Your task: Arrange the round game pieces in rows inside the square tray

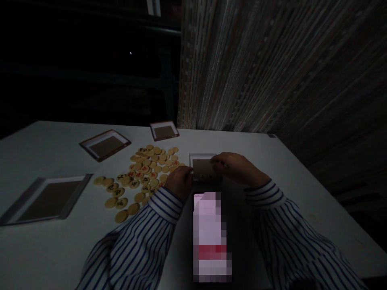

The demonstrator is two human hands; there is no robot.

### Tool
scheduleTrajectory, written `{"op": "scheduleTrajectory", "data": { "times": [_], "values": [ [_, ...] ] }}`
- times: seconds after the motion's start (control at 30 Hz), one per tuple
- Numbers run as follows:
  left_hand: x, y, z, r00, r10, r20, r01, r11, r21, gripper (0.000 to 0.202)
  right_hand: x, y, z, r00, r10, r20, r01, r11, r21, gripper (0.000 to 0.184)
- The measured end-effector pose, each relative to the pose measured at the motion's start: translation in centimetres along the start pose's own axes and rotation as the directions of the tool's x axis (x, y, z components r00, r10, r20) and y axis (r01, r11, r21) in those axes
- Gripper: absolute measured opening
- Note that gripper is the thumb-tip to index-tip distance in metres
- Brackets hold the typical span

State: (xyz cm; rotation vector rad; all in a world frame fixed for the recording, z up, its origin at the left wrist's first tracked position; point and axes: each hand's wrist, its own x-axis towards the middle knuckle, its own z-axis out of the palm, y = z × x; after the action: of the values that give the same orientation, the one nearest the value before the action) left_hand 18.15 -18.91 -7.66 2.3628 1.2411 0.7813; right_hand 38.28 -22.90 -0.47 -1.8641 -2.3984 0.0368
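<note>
My left hand (180, 182) is curled by the left side of a shallow tray with a brown bottom (204, 166); what its fingers grip, if anything, is hidden. At the tray's right side, my right hand (237, 167) bends its fingers down over the edge, and I cannot make out what is in them. A few round pieces (208, 177) show dimly along the tray's near edge. Left of my hands spreads a loose pile of round wooden xiangqi pieces (153, 175), some with red and some with black characters. Below the tray lies a lit phone (208, 225), its screen blurred out.
Three more shallow trays rest on the white table (302, 225): a grey-edged tray (48, 199) at left, a brown-rimmed tray (105, 144) behind it, and a small brown-rimmed tray (165, 131) at the back. A striped curtain (242, 72) hangs behind the table. The room is dark.
</note>
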Motion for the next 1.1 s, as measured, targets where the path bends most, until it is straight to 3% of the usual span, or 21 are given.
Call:
{"op": "scheduleTrajectory", "data": {
  "times": [0.2, 0.37, 0.9, 1.1],
  "values": [
    [-0.2, 0.0, 0.1, 0.999, 0.017, 0.033, -0.016, 0.999, -0.031, 0.025, -3.3, 1.3, 1.7, 0.997, 0.077, -0.001, -0.076, 0.995, 0.069, 0.03],
    [-0.2, 0.2, 0.0, 0.999, 0.009, 0.05, -0.008, 1.0, -0.025, 0.026, -4.9, 1.0, 3.0, 0.991, 0.136, 0.013, -0.137, 0.977, 0.164, 0.037],
    [-0.3, -0.1, 0.2, 1.0, 0.03, -0.009, -0.03, 0.999, -0.022, 0.026, -4.8, 0.3, 3.4, 0.988, 0.146, 0.039, -0.151, 0.973, 0.175, 0.026],
    [-0.3, -0.1, 0.2, 0.998, 0.052, 0.023, -0.052, 0.999, -0.006, 0.026, -4.8, 0.2, 3.4, 0.987, 0.16, 0.03, -0.163, 0.965, 0.205, 0.026]
  ]
}}
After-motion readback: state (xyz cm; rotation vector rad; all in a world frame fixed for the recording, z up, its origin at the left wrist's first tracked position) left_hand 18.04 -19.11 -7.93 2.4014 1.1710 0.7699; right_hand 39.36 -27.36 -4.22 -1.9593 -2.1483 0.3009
